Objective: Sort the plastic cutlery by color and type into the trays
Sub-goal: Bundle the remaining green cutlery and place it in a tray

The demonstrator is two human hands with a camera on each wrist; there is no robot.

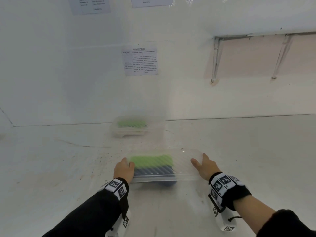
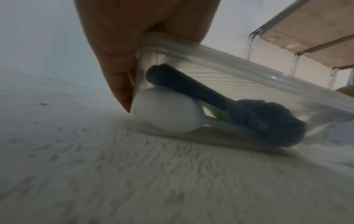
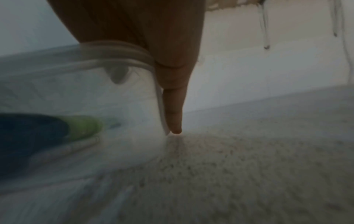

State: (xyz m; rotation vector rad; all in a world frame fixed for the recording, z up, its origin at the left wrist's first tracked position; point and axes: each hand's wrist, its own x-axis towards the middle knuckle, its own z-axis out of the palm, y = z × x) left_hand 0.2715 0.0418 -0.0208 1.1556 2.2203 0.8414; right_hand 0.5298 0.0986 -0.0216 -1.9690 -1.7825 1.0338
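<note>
A white table [image 1: 51,168] meets a white wall bearing one fully visible printed sheet [image 1: 139,61]. Two clear trays stand on it: the far tray [image 1: 159,129] by the wall, well apart from the near tray [image 1: 188,170], which holds green cutlery [image 1: 151,160] and dark blue cutlery [image 1: 153,171]. The left hand [image 1: 123,170] grips its left end, and the right hand [image 1: 204,167] grips its right end; bare tabletop lies on both sides.

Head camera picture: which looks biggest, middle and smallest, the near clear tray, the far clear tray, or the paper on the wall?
1. Near clear plastic tray between both hands.
2. Far clear plastic tray by the wall.
3. Printed paper sheet on the wall.
The last two look close, and distance shrinks both.
</note>
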